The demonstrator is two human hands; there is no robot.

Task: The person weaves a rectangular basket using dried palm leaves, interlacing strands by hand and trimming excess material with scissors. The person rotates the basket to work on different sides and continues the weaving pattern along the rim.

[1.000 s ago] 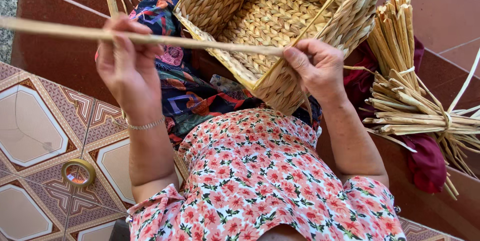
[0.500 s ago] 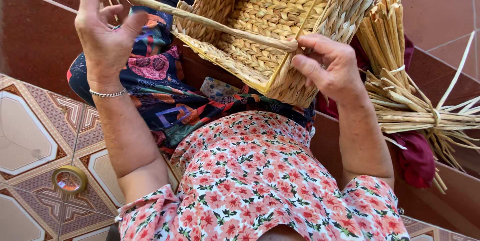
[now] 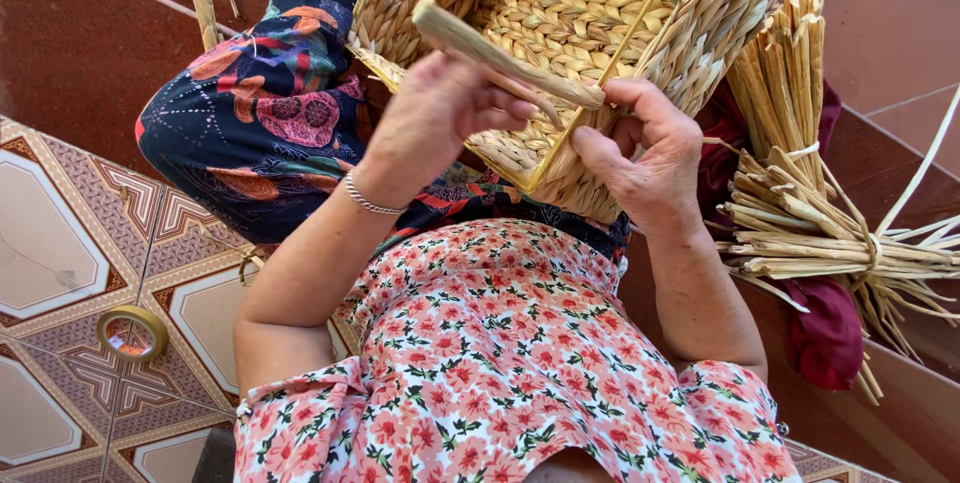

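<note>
Since the earlier frame the left hand (image 3: 432,123) has come in from far out at the left, where it held the long dry strand (image 3: 505,61) stretched wide, and now sits close beside the right hand (image 3: 640,148) right at the near wall of the woven basket (image 3: 590,18); the strand, which ran across the whole picture, now shows only as a short thick piece with its cut end poking up above the left knuckles. In the head view, the left hand's fingers are curled shut around that strand, and a thin bracelet (image 3: 368,203) circles the wrist. The right hand's thumb and forefinger pinch the strand's other end against the basket's rim, beside a thin yellow upright stake. The basket rests tilted on the person's lap, its open mouth facing the camera, over a dark patterned garment and a floral top. Just right of the basket lies a tied bundle of straw stalks (image 3: 800,203) on a dark red cloth (image 3: 830,333). On the patterned floor tiles at lower left sits a roll of tape (image 3: 132,333)
</note>
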